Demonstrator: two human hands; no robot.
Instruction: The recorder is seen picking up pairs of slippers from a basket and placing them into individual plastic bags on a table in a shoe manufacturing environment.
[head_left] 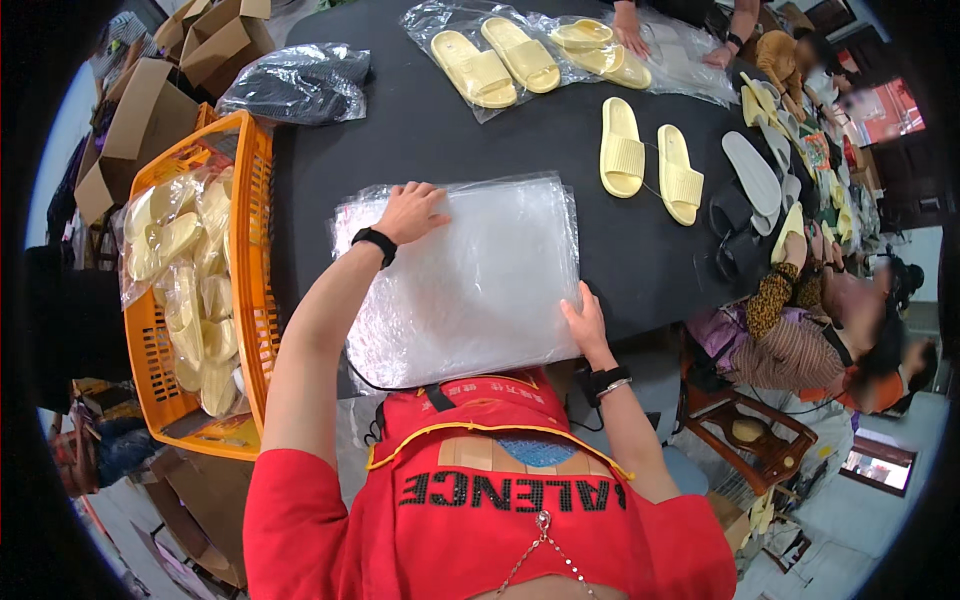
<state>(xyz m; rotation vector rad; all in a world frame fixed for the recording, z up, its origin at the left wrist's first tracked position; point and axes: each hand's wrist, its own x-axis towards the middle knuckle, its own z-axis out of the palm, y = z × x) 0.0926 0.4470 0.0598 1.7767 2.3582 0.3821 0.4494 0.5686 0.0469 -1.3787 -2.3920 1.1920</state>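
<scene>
A stack of clear plastic bags [470, 285] lies flat on the dark table in front of me. My left hand [412, 212] rests open on its far left part, fingers pointing to the right. At the stack's right edge, my right hand [588, 325] touches the side with its fingers stretched out and the thumb apart. Beyond the bags, a yellow slide sandal [622, 150] and a second yellow slide sandal [679, 178] stand unbagged on the right. Two more yellow sandals [490, 68] lie on clear plastic at the far side.
An orange basket [252, 240] with bagged yellow sandals stands at the left. Behind it are cardboard boxes [150, 120] and a bagged dark bundle [300, 85]. Another person's hands [630, 30] are at the far edge; other people sit along the right, near grey sandals [750, 170].
</scene>
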